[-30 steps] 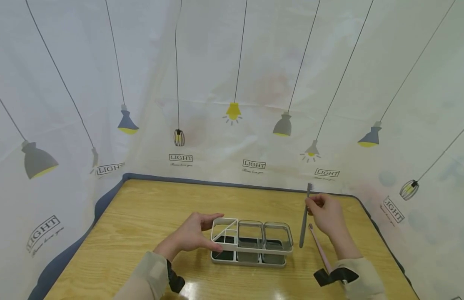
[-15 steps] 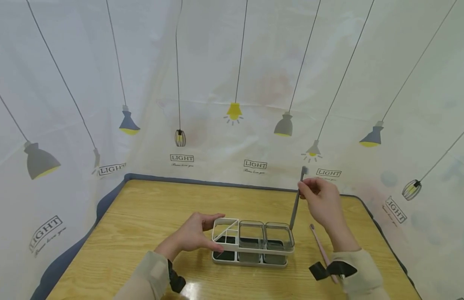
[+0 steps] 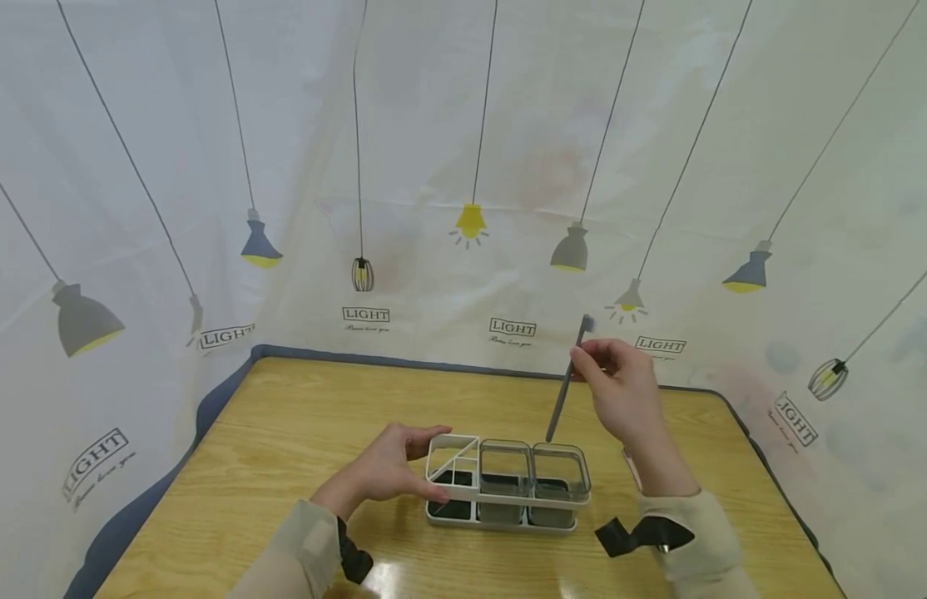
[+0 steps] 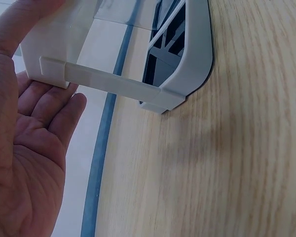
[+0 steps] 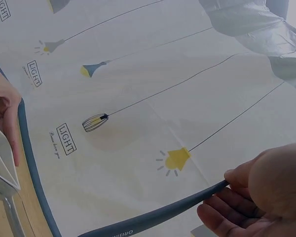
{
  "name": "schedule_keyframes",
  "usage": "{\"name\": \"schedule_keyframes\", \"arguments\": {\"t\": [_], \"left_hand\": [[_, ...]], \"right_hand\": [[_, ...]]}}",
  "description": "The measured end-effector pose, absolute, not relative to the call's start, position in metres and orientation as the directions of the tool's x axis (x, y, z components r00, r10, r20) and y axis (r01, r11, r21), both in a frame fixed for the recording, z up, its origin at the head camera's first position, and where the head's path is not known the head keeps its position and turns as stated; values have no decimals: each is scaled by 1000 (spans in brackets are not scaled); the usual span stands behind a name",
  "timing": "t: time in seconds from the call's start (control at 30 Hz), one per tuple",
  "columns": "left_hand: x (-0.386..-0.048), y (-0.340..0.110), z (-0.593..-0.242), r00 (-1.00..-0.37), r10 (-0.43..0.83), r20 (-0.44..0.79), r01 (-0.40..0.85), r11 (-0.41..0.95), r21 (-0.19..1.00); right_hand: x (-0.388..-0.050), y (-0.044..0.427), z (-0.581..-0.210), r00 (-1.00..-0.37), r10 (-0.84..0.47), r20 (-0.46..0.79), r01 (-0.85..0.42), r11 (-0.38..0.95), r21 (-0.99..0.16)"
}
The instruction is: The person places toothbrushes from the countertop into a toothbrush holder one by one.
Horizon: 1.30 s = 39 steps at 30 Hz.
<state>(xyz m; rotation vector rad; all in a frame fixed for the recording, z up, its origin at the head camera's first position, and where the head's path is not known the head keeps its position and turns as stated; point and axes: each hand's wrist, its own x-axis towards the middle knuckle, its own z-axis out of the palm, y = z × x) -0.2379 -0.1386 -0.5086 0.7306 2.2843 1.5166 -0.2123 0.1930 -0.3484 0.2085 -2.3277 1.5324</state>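
A white rack (image 3: pixel 508 497) with a divided compartment at its left and two clear cups (image 3: pixel 559 471) at its right stands on the table. My left hand (image 3: pixel 384 467) grips the rack's left end, thumb at the front and fingers behind; the left wrist view has this hand (image 4: pixel 34 133) around the upper frame (image 4: pixel 113 83). Between thumb and fingers, my right hand (image 3: pixel 628 391) pinches a dark grey toothbrush (image 3: pixel 564 391), bristles up, its lower end just above and behind the right cup. The right wrist view shows the handle (image 5: pixel 163 215) held by this hand (image 5: pixel 256 192).
A pink toothbrush (image 3: pixel 632 467) lies on the wooden table (image 3: pixel 321 408) to the right of the rack, mostly hidden by my right forearm. Behind the table hangs a pale sheet (image 3: pixel 433 150) printed with lamps. Black straps circle both sleeves.
My right hand has moved left and up with the grey toothbrush, from the right of the rack to above its right cup. The left hand and rack have stayed in place.
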Motion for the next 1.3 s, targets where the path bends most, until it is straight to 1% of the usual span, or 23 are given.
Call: {"name": "schedule_keyframes", "arguments": {"t": [0.2, 0.43, 0.6, 0.8, 1.3], "left_hand": [[-238, -140, -508, -820, 571, 33, 248, 303, 920], [-240, -140, -508, -813, 580, 45, 297, 348, 889], [-239, -140, -507, -814, 579, 40, 283, 337, 898], [-238, -140, -507, -812, 583, 33, 263, 315, 912], [-238, -141, -505, -811, 584, 29, 268, 327, 906]], "right_hand": [[-214, 178, -347, -933, 22, 359, -329, 354, -876], [-212, 155, -346, -927, -37, 374, -366, 308, -878], [-212, 138, -351, -922, -85, 377, -386, 275, -881], [-209, 121, -364, -925, -139, 355, -379, 245, -892], [-201, 104, -406, -923, -222, 313, -371, 308, -876]]}}
